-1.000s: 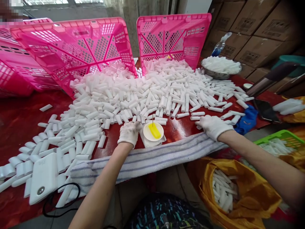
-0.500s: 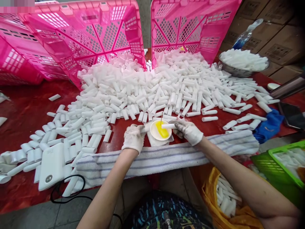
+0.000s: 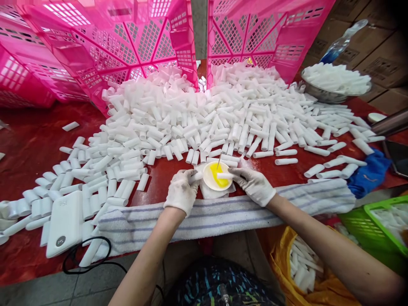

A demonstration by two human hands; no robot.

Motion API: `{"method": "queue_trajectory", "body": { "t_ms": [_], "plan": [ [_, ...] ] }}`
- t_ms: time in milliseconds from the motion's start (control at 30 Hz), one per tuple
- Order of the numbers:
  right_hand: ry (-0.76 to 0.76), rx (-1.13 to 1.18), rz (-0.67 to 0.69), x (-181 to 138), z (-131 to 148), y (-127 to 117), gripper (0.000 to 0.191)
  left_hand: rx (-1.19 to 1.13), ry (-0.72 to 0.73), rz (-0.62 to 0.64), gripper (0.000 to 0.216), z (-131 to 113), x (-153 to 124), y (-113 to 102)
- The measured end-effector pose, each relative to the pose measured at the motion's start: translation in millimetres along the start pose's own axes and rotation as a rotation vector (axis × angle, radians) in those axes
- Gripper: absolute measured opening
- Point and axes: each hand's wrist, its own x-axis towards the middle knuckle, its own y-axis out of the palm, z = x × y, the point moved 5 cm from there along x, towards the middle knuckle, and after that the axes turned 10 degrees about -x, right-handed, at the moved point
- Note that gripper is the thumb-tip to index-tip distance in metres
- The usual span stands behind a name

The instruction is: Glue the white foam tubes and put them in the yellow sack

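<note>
My left hand (image 3: 181,190), in a white glove, is closed around a short white tube (image 3: 195,177) at the left edge of a small white dish (image 3: 209,185). Yellow liquid (image 3: 220,181) lies in the dish, and a thin stick (image 3: 219,160) rises from it. From the right, my gloved right hand (image 3: 254,185) grips another white tube (image 3: 225,175) by one end; its free end is over the yellow liquid. Whether that end touches the liquid I cannot tell. The dish rests on a pale folded sheet (image 3: 208,194).
A large heap of white tubes (image 3: 191,110) fills the table's middle, backed by pink crates (image 3: 134,40). A striped towel (image 3: 223,216) lies along the front edge. A white power bank (image 3: 65,223) with a black cable is at left; a metal bowl (image 3: 328,95) of tubes stands at right.
The view has shifted slightly. The tube in my right hand appears gripped nearer its end, with its tip slightly lower over the yellow liquid. My left hand keeps its hold.
</note>
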Motion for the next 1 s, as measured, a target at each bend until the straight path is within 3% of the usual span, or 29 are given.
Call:
{"method": "queue_trajectory", "body": {
  "t_ms": [167,267,433,533,633,700,767,867,1000],
  "plan": [
    [-0.253,-0.162,-0.065,-5.6,13.4,-3.8,0.017,-0.043,0.016,-0.03,0.026,-2.9,-2.7,-3.4],
    [-0.275,-0.195,-0.043,-8.9,12.6,-1.0,0.028,-0.104,-0.028,-0.032,0.027,-2.0,-4.9,-4.8],
    [-0.245,-0.254,0.028,-10.1,8.9,7.3,0.018,-0.188,-0.121,-0.012,0.029,1.0,-8.1,-5.6],
    [-0.138,-0.186,0.114,-5.9,12.8,5.4,0.021,-0.223,-0.119,-0.018,0.029,1.4,-7.9,-5.0],
    [0.164,-0.022,0.246,-1.4,13.0,-1.8,0.033,-0.256,-0.058,-0.042,0.031,-0.3,-7.7,-4.8],
    [0.385,0.141,0.258,-1.0,11.5,-9.0,0.044,-0.28,0.005,-0.06,0.031,-3.7,-9.1,-5.1],
    [0.507,0.31,0.212,-1.4,12.8,-15.1,0.051,-0.322,0.059,-0.066,0.03,-9.3,-11.9,-4.6],
    [0.532,0.4,0.168,-2.9,20.5,-19.7,0.052,-0.424,0.058,-0.004,0.029,-20.4,-17.4,0.8],
    [0.494,0.32,0.175,-8.0,36.7,-23.2,0.05,-0.55,-0.038,0.135,0.029,-35.5,-24.4,10.8]
  ]
}}
